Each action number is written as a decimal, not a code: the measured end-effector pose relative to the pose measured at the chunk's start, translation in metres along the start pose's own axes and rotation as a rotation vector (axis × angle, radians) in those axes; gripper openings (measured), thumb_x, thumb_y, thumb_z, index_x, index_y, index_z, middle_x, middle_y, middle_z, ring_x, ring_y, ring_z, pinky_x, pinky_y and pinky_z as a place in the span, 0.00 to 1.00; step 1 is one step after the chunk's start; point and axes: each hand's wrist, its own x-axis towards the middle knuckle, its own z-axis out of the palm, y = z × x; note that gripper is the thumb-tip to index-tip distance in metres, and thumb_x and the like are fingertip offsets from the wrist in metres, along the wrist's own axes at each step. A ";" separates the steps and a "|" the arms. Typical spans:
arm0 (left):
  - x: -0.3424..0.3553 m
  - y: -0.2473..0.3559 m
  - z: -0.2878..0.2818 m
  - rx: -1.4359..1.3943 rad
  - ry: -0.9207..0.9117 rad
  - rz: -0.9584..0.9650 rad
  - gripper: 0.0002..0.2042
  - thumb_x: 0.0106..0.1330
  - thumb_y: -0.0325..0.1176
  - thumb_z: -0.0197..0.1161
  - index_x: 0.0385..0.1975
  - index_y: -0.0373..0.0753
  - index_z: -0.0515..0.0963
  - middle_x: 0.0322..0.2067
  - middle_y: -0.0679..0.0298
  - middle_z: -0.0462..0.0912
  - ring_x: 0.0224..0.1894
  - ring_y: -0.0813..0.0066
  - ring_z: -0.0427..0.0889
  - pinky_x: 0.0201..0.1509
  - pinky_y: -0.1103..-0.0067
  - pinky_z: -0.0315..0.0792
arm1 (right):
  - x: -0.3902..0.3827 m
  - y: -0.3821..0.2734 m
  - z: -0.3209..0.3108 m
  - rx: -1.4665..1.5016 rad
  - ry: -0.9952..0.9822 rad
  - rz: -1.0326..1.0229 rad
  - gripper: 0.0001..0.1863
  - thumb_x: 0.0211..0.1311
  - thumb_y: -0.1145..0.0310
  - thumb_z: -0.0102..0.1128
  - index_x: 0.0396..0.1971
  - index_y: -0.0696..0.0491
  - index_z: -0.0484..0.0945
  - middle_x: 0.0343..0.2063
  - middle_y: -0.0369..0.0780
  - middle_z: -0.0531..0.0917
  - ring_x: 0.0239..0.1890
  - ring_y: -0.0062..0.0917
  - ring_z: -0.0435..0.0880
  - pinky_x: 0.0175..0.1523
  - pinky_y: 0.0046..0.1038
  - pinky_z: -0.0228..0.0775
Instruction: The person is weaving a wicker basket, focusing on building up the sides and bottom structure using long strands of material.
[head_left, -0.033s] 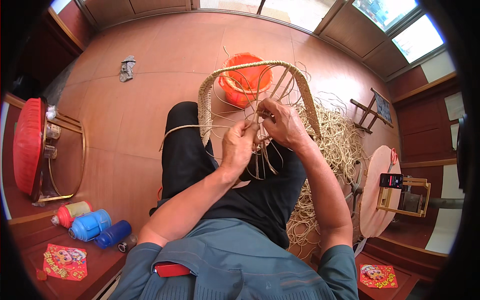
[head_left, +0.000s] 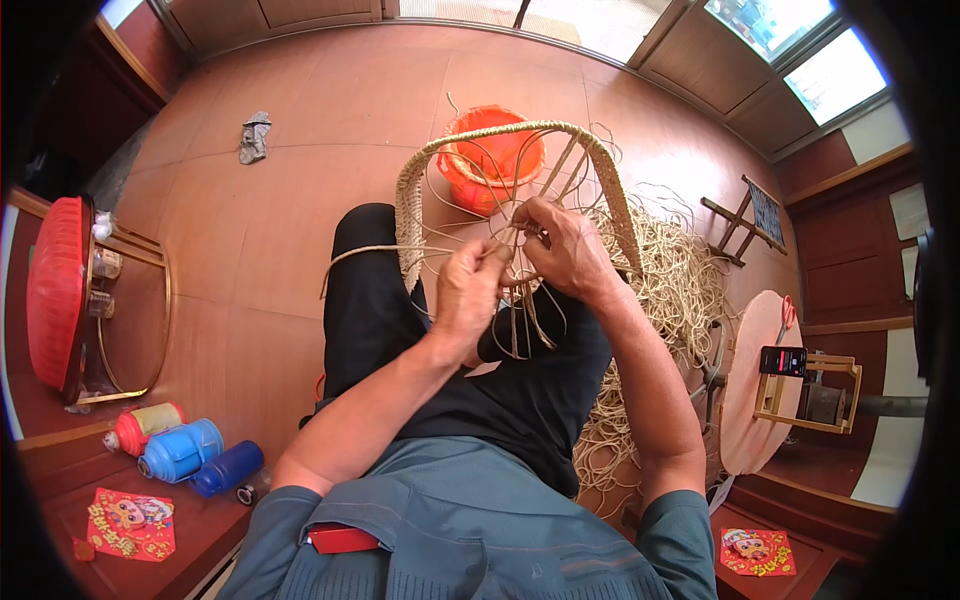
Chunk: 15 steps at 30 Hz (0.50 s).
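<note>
On the reddish floor [head_left: 240, 220], a crumpled grey cloth [head_left: 254, 138] lies toward the far left, while a dark-framed folding stool [head_left: 748, 220] with a patterned seat stands at the right, below bright window panes [head_left: 836, 80]. Along the left side are a rounded red cover [head_left: 55, 300] and, nearer, a red-and-cream bottle [head_left: 146, 427], a light blue jug [head_left: 182, 450] and a dark blue bottle [head_left: 228, 469], with a red decorated sheet [head_left: 130, 524] in front of them. At the right, a dark phone [head_left: 783, 361] and a small wooden frame [head_left: 848, 395] are at a round pale tabletop [head_left: 748, 400], a second red sheet [head_left: 757, 552] lying below.
</note>
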 end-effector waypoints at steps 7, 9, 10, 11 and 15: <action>-0.020 0.029 -0.039 0.084 -0.187 0.116 0.12 0.82 0.41 0.70 0.47 0.37 0.84 0.36 0.73 0.81 0.27 0.89 0.73 0.34 0.86 0.69 | -0.012 0.001 0.015 -0.022 0.168 -0.099 0.18 0.70 0.65 0.75 0.54 0.51 0.79 0.43 0.42 0.90 0.42 0.40 0.93 0.46 0.41 0.85; -0.024 0.043 -0.045 0.098 -0.248 0.121 0.12 0.83 0.41 0.69 0.47 0.37 0.84 0.36 0.72 0.80 0.25 0.89 0.72 0.31 0.87 0.67 | -0.011 0.002 0.016 -0.039 0.170 -0.100 0.20 0.69 0.61 0.78 0.52 0.52 0.79 0.43 0.40 0.89 0.42 0.39 0.93 0.45 0.40 0.85; -0.025 0.049 -0.048 0.208 -0.218 0.089 0.12 0.83 0.41 0.69 0.48 0.36 0.84 0.36 0.72 0.80 0.24 0.90 0.72 0.29 0.87 0.67 | -0.012 0.002 0.016 -0.034 0.188 -0.118 0.20 0.69 0.61 0.78 0.52 0.52 0.79 0.43 0.40 0.89 0.42 0.39 0.93 0.45 0.40 0.85; -0.026 0.055 -0.052 0.196 -0.232 0.114 0.12 0.83 0.40 0.68 0.48 0.36 0.84 0.36 0.71 0.80 0.23 0.90 0.71 0.28 0.87 0.66 | -0.013 0.002 0.017 -0.061 0.193 -0.129 0.20 0.70 0.60 0.78 0.52 0.52 0.79 0.43 0.41 0.89 0.42 0.39 0.93 0.44 0.40 0.85; -0.019 0.060 -0.054 0.381 -0.256 0.256 0.12 0.84 0.40 0.68 0.47 0.35 0.84 0.37 0.72 0.81 0.33 0.91 0.78 0.38 0.86 0.73 | -0.014 0.002 0.017 -0.115 0.223 -0.164 0.18 0.71 0.61 0.76 0.52 0.52 0.79 0.41 0.41 0.88 0.43 0.40 0.93 0.43 0.41 0.85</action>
